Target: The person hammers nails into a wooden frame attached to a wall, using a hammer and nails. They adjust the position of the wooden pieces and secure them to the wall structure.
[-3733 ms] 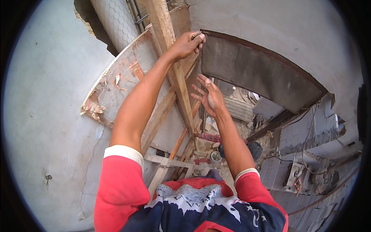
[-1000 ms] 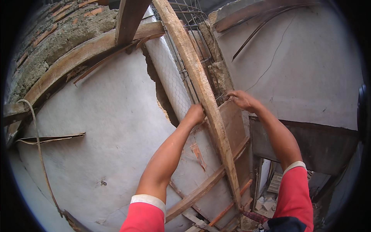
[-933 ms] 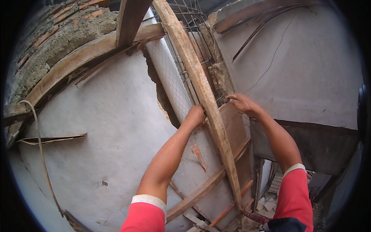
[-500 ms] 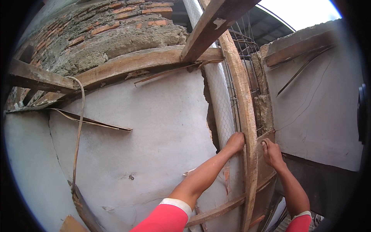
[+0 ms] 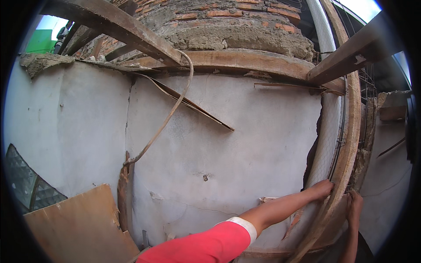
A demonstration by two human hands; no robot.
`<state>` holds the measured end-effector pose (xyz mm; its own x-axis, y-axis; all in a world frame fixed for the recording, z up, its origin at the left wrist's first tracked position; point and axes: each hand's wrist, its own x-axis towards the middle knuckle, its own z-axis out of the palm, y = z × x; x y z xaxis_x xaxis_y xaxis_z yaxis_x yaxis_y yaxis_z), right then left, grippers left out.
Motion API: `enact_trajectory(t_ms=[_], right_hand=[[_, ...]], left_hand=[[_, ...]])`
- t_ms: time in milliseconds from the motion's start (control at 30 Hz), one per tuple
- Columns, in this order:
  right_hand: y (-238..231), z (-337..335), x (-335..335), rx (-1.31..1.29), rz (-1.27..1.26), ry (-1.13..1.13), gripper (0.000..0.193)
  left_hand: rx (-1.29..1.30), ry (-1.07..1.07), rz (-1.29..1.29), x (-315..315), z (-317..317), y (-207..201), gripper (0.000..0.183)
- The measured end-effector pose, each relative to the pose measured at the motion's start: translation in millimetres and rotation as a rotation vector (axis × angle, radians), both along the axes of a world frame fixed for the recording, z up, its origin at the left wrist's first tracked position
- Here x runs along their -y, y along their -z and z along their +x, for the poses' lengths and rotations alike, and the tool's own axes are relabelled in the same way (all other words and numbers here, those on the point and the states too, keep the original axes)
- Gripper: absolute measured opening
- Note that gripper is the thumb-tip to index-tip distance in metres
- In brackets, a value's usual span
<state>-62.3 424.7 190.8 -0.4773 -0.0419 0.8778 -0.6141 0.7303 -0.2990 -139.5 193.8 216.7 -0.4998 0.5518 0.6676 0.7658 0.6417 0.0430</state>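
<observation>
My left hand (image 5: 323, 189) is closed beside a rough upright wooden post (image 5: 351, 131), at its left side. A pale pipe-like column wrapped in hexagonal wire mesh (image 5: 329, 136) rises just above that hand. Across the post, my right hand (image 5: 354, 206) is also closed, with its fingers bent near the top edge of a brown board (image 5: 337, 215). What either hand grips, if anything, is hidden or too small to make out. Thin steel rods (image 5: 341, 136) run up between the column and the post.
A cracked white wall (image 5: 228, 162) stands ahead, topped by a wooden beam (image 5: 245, 61) and broken brickwork (image 5: 245, 37). Another beam (image 5: 346, 57) juts out overhead at right. A bent hose or cable (image 5: 169, 116) hangs at left, above a leaning plywood sheet (image 5: 83, 223).
The view has swung left, so the post and both hands appear farther right and more of the left wall shows. Both hands remain closed on either side of the post.
</observation>
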Motion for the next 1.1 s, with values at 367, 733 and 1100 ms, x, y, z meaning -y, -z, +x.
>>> enact_trajectory(t_ms=[367, 733, 1100], right_hand=[[-17.4, 21.2, 22.8, 0.084, 0.156, 0.149, 0.023], [-30.0, -5.7, 8.6, 0.107, 0.252, 0.234, 0.029], [-62.7, -44.9, -2.7, 0.219, 0.521, 0.406, 0.041]], left_hand=[[-0.013, -0.061, -0.063, 16.4, 24.1, -2.2, 0.022], [0.036, -0.019, 0.152, 18.2, 38.3, 0.6, 0.028], [0.331, 0.173, 0.481, 19.2, 137.1, 85.0, 0.037]])
